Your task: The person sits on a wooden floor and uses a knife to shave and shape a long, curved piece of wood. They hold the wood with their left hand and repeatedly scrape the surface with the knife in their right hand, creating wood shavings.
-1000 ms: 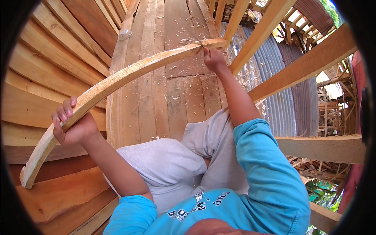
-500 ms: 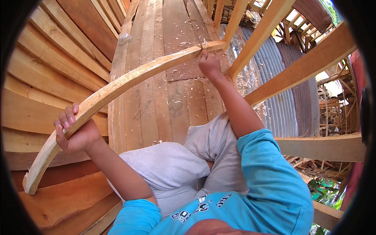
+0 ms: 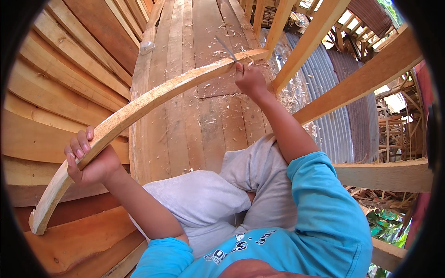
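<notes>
The fingers of the left hand [image 3: 88, 160] are curled tight over the top edge of a long curved wooden rib [image 3: 139, 109], thumb underneath, clamping it near its lower end. Up at the rib's far end the right hand [image 3: 250, 81] is closed in a fist, its fingers pressed together around a thin metal tool [image 3: 226, 48] whose shaft sticks up and away from the knuckles; the fist sits right against the rib's underside there. The rib arcs from lower left, just past the left hand, up to the right hand, lying across a floor of wide planks [image 3: 204, 116] that are scattered with pale wood shavings [image 3: 222, 99]. Below the rib are the person's knees in grey trousers [image 3: 204, 199] and blue sleeves [image 3: 324, 208]. Left of the rib rise stacked hull boards [image 3: 51, 88]; right of it run pale timber beams [image 3: 371, 74] over corrugated metal sheeting [image 3: 333, 125].
</notes>
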### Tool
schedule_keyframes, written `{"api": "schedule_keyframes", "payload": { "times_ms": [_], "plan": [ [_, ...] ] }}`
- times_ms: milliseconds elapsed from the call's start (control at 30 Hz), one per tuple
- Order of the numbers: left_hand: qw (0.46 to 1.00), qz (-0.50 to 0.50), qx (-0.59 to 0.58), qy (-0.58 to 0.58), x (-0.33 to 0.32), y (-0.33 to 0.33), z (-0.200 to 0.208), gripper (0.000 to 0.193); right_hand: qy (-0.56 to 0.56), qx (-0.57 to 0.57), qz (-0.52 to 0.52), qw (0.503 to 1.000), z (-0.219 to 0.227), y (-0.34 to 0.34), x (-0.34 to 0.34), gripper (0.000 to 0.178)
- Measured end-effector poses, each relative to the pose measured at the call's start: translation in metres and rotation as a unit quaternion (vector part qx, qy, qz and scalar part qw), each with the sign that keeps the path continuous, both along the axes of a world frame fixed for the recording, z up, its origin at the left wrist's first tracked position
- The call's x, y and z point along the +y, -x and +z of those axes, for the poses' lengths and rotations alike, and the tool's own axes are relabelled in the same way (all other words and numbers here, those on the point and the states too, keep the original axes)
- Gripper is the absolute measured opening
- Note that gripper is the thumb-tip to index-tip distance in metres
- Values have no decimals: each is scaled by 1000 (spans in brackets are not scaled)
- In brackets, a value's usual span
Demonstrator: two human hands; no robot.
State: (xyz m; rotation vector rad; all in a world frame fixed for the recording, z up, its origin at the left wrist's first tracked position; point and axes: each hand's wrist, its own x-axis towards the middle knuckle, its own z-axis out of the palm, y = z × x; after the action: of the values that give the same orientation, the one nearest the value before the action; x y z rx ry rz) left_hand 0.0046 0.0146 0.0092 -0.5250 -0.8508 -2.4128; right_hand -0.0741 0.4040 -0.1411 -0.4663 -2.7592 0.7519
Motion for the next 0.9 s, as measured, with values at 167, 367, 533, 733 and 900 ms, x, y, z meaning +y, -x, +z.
{"api": "schedule_keyframes", "payload": {
  "times_ms": [167,367,533,733,900],
  "plan": [
    [1000,-11,-5,-4,6,2,2,19,-12,76,-7,997,-39,11,64,50],
    [1000,-5,-5,-3,3,0,2,19,110,19,-57,992,-36,22,35,45],
    [1000,-17,8,6,3,1,2,17,28,-53,-25,998,-26,25,62,42],
    [995,3,98,16,21,14,-18,27,24,-29,-50,998,-19,26,59,32],
    [868,21,-37,494,32,26,-28,68,-6,-59,-68,996,-6,19,51,29]
  ]
}}
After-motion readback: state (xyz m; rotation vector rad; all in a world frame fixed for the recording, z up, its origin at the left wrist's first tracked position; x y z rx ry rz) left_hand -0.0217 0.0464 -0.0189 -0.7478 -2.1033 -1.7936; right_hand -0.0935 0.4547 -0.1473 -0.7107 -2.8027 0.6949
